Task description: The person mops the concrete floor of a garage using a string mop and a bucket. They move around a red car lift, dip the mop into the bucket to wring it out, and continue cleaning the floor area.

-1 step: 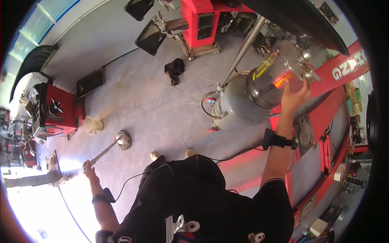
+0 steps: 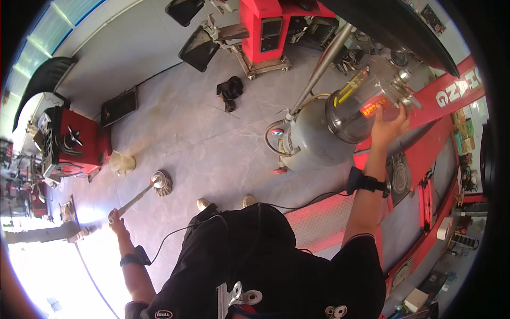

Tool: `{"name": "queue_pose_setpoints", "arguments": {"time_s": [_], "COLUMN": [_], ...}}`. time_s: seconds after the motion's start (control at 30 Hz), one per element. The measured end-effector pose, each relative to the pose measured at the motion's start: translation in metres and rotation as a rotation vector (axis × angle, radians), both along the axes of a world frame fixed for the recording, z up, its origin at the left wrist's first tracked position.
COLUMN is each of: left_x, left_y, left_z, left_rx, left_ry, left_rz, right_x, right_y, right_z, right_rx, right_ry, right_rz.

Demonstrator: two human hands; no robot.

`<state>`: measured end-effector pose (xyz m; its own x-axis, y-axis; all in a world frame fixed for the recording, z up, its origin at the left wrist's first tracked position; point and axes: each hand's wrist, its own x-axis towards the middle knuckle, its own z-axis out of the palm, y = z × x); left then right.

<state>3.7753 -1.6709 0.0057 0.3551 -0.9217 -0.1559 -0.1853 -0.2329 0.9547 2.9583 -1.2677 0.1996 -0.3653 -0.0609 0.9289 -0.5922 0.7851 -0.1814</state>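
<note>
Red label [image 2: 368,110] with yellow characters fronts the clear cylinder [image 2: 348,119] atop the grey tank [image 2: 316,138]; right hand [image 2: 389,130], fingers spread, touches the cylinder; left hand [image 2: 117,219] is curled round the long-handled brush [image 2: 137,198]; white lettering marks the red beam [image 2: 426,102].

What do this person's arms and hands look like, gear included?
The sleeves are short and black. Left fingers and right fingers are ungloved. The left wristband and right wristband are dark, each with a black box and thin dark cable.
</note>
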Motion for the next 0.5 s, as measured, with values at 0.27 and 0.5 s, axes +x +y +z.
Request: {"name": "queue_pose_setpoints", "arguments": {"time_s": [0.27, 0.5], "left_x": [0.027, 0.050], "left_y": [-0.006, -0.010], "left_z": [-0.007, -0.016], "left_rx": [0.006, -0.005], "left_ry": [0.003, -0.011], "left_rz": [0.048, 0.075], "right_x": [-0.025, 0.019], "right_y": [0.008, -0.020], "right_z": [-0.003, -0.033], "right_rx": [0.077, 0.097], "right_ry": [-0.029, -0.144], "right_rz": [-0.168, -0.011]}}
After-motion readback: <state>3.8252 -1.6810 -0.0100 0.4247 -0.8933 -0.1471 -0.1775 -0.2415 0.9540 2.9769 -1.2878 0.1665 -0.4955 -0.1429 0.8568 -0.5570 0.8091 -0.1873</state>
